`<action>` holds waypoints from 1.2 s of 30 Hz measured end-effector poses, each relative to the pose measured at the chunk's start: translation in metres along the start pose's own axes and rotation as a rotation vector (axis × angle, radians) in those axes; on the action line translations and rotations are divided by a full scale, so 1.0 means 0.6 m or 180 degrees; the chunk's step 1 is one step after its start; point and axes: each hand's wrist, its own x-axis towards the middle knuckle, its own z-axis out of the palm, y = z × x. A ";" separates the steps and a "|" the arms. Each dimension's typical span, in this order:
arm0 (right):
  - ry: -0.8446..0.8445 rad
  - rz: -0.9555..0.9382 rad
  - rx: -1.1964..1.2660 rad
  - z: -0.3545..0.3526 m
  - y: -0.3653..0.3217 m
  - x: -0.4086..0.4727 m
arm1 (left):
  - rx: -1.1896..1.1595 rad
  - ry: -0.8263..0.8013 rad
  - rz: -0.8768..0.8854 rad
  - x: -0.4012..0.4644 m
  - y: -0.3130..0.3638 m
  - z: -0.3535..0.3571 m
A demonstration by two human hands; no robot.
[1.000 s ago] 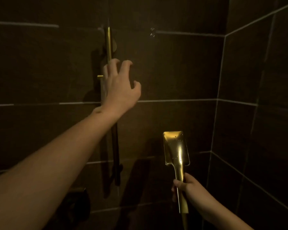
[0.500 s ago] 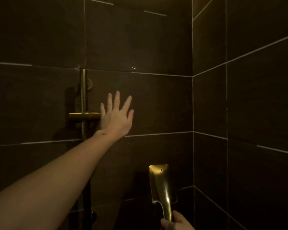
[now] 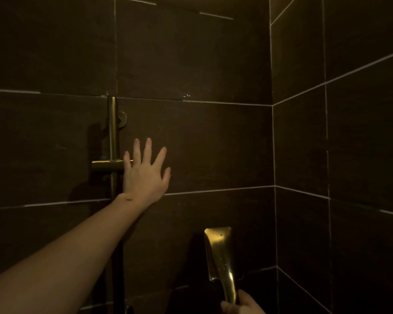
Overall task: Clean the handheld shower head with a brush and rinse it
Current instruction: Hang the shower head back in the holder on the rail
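The right hand (image 3: 241, 304) grips the handle of the one gold shower head (image 3: 219, 252) low at the frame's bottom edge, its wet back facing the camera. The left hand (image 3: 145, 173) is spread flat, fingers straight, holding nothing, just beside the single slider bracket (image 3: 107, 165) on the one riser rail (image 3: 112, 130). The handle is beaded with water (a likely slip point), so the head could twist out of that one-handed grip and knock the tiled wall (image 3: 213, 143). No brush is in view; two hands, one head.
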 end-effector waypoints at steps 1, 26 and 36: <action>0.0006 -0.0002 0.0077 0.004 -0.006 -0.002 | -0.0053 0.0042 -0.0058 -0.003 -0.012 -0.001; -0.0197 -0.2182 0.0008 0.178 -0.558 0.105 | 0.0092 -0.0014 0.0305 -0.026 -0.136 -0.005; -0.0014 -0.2571 -0.0336 0.260 -0.586 0.146 | 0.0061 -0.0005 0.0284 -0.024 -0.129 -0.004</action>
